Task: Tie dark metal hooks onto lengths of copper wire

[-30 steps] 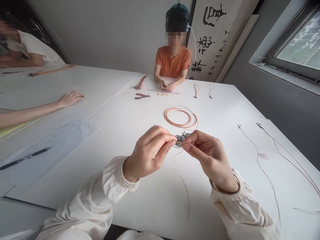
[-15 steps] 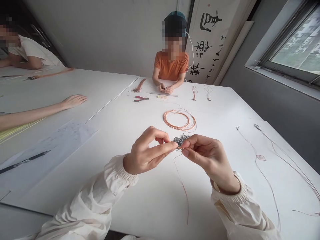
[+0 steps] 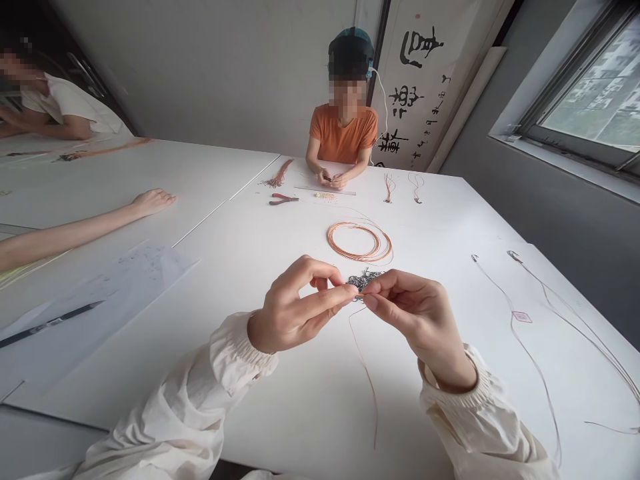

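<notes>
Pinching a thin copper wire tightly between their fingertips, the left hand and right hand hold it just beside a dark wire tangle above the white table, where a slip or sharp tug could snag and kink the trailing strand.

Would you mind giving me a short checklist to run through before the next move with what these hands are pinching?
1. Left hand and right hand pinching together: ok.
2. Pinched piece identified: cannot tell, too small.
3. Fingertips clear of the dark wire tangle: not ok, they sit against its edge.
4. Loose copper strand free of the sleeves: ok.
5. Copper wire coil apart from the hands: ok.
6. Red-handled pliers within easy reach: not ok, they lie far off.
</notes>
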The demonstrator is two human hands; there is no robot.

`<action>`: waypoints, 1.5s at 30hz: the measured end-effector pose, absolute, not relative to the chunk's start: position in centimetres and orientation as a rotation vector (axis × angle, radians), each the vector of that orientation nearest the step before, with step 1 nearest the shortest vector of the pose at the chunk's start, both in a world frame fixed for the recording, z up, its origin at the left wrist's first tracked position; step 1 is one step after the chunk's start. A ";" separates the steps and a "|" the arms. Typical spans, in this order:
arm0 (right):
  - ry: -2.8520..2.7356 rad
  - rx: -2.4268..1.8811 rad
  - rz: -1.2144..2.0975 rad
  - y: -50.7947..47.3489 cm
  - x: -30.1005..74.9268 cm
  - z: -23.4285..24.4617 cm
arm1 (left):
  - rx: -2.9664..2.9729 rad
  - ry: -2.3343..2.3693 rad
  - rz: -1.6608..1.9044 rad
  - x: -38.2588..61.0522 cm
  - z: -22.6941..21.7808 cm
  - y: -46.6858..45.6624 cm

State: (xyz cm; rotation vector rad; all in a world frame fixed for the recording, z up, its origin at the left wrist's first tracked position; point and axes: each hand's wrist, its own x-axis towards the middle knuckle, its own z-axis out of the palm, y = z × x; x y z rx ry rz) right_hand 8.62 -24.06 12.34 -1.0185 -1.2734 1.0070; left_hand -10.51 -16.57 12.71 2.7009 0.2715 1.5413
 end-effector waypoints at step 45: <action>-1.512 -1.028 1.247 -23.1 10.8 12.5 | 2.554 0.237 1.184 -11.0 13.4 -15.8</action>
